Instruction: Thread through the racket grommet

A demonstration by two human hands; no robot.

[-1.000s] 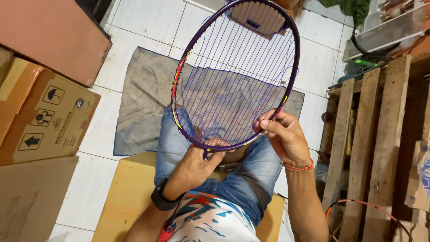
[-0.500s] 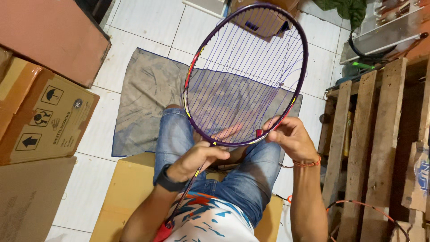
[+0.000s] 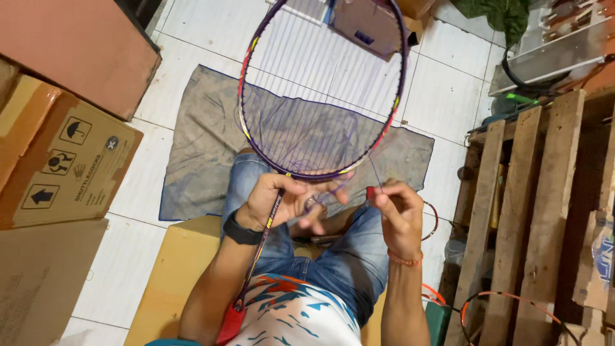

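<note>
- Purple racket frame [image 3: 320,90] tilts up over the lap, head toward twelve o'clock, shaft running down toward seven.
- Left hand [image 3: 282,202] grasps the racket's throat.
- Right hand [image 3: 397,208] pinches a small red tool [image 3: 369,191] at the rim, four o'clock.
- Grey cloth [image 3: 198,154] on the floor beneath.

glossy purple racket frame [image 3: 246,125], matt grey cloth mat [image 3: 205,160], rough wooden pallet [image 3: 532,192], matt cardboard box [image 3: 70,170]
</note>
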